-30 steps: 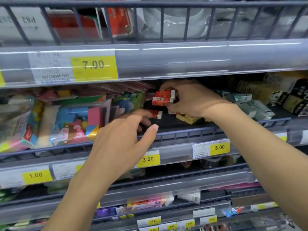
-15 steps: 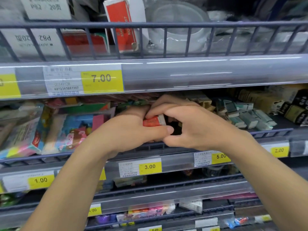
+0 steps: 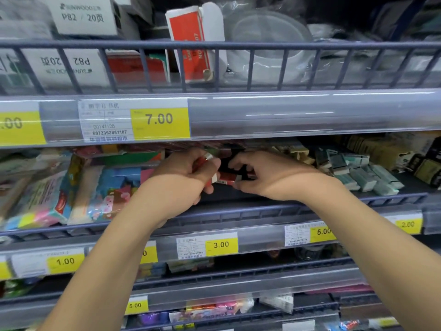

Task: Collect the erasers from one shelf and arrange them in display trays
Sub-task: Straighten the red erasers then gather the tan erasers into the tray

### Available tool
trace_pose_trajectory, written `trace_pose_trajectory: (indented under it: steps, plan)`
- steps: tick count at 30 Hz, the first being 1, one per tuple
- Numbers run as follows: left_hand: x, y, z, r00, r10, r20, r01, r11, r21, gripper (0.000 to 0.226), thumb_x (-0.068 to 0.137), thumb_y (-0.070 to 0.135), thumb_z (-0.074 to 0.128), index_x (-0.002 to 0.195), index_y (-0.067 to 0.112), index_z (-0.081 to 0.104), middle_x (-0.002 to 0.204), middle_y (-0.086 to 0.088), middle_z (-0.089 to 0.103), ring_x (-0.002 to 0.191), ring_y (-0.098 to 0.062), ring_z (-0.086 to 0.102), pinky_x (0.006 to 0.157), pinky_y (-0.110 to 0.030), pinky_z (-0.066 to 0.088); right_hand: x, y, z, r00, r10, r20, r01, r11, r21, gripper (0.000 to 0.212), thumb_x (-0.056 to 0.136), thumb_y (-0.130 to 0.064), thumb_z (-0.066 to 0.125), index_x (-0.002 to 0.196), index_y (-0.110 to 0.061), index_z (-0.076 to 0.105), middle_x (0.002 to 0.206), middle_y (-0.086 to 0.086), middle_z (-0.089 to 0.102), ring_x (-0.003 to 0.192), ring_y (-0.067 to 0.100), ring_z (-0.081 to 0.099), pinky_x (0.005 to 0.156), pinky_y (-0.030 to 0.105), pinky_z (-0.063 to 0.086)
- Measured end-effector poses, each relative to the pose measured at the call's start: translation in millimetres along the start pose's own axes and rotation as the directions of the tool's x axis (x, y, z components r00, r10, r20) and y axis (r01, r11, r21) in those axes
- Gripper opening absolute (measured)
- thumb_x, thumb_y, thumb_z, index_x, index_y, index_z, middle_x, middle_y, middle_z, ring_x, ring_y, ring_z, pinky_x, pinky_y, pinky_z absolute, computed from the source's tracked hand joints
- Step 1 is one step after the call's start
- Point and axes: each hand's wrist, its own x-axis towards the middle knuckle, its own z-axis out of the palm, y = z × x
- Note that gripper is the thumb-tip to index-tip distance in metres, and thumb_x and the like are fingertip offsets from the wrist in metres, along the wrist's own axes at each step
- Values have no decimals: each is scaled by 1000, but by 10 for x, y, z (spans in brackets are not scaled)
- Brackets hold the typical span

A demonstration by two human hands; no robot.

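Two hands on the shelf rail (image 3: pixel 238 212) — I count three red erasers
My left hand (image 3: pixel 185 179) grips two red erasers (image 3: pixel 202 161); right hand (image 3: pixel 269 177) pinches one red eraser (image 3: pixel 228 179) — fingers curled

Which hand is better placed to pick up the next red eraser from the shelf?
Right. The right hand already touches the red eraser lying on the shelf, while the left hand is full of erasers.
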Motion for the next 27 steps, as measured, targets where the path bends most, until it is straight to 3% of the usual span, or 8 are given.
trace_pose_trajectory:
  steps: [4, 8, 12, 14, 17, 21, 23, 27]
  plan:
    - [17, -6, 28, 996, -29, -81, 34, 997, 69, 23, 103, 50, 53, 94, 31, 63, 50, 5, 65, 32, -6, 47, 35, -17, 37, 106, -52, 60, 1000, 15, 20, -13, 994, -106, 39, 92, -42, 65, 129, -30, 61, 125, -4, 63, 113, 19, 54, 92, 33, 47]
    - [18, 13, 35, 994, -1, -114, 8, 998, 57, 29, 103, 51, 52, 96, 24, 63, 54, 7, 59, 32, -3, 48, 38, -21, 32, 64, -22, 14, 1000, 3, -29, -2, 1000, 25, 33, 87, -32, 69, 119, -35, 64, 107, -14, 65, 98, 11, 59, 82, 26, 49]
    - [7, 5, 38, 988, -39, -147, 54, 994, 99, 45, 89, 70, 62, 103, 27, 64, 87, 8, 67, 76, -16, 63, 66, -35, 51, -109, 59, -103, 999, 6, -35, 9, 914, 406, 24, 79, -36, 74, 101, -46, 70, 84, -26, 67, 75, -5, 61, 67, 12, 44]
    - [-24, 22, 47, 995, -15, -100, 29, 989, 144, 66, 73, 84, 61, 111, 30, 61, 97, 16, 66, 87, -7, 65, 70, -25, 49, -183, 62, -100, 998, -41, -40, 57, 803, 593, 25, 79, -31, 77, 101, -41, 73, 87, -16, 71, 79, 2, 64, 71, 20, 48]
    - [-103, 106, 71, 1000, 15, 7, -15, 992, 128, 74, 54, 92, 57, 109, 43, 54, 90, 30, 66, 84, 27, 56, 59, -1, 42, -262, 31, -70, 981, -127, -149, 196, 690, 697, 28, 81, -10, 79, 102, -28, 76, 100, 6, 75, 92, 15, 69, 88, 36, 55]
    - [-90, 143, 102, 990, 47, 134, -49, 999, 9, 58, 66, 78, 69, 112, 45, 62, 98, 39, 68, 89, 16, 65, 73, -8, 49, -340, 30, -50, 936, -234, -264, 353, 578, 736, 32, 81, 5, 76, 100, -20, 77, 110, -3, 73, 99, 13, 69, 92, 28, 54]
    - [-88, 159, 127, 975, 38, 217, -17, 995, -99, 45, 74, 63, 73, 111, 40, 64, 88, 28, 73, 76, 6, 67, 67, -17, 54, -341, 14, -34, 898, -274, -343, 436, 654, 618, 27, 82, 1, 77, 103, -15, 76, 114, -7, 72, 108, 14, 68, 98, 32, 52]
    - [-92, 159, 160, 966, 64, 252, -6, 974, -227, 18, 95, 34, 75, 108, 25, 67, 64, 15, 60, 56, -7, 50, 52, -17, 43, -325, 9, -31, 845, -342, -410, 513, 735, 444, 24, 86, -9, 78, 109, -15, 75, 117, -8, 71, 113, 17, 66, 99, 31, 50]
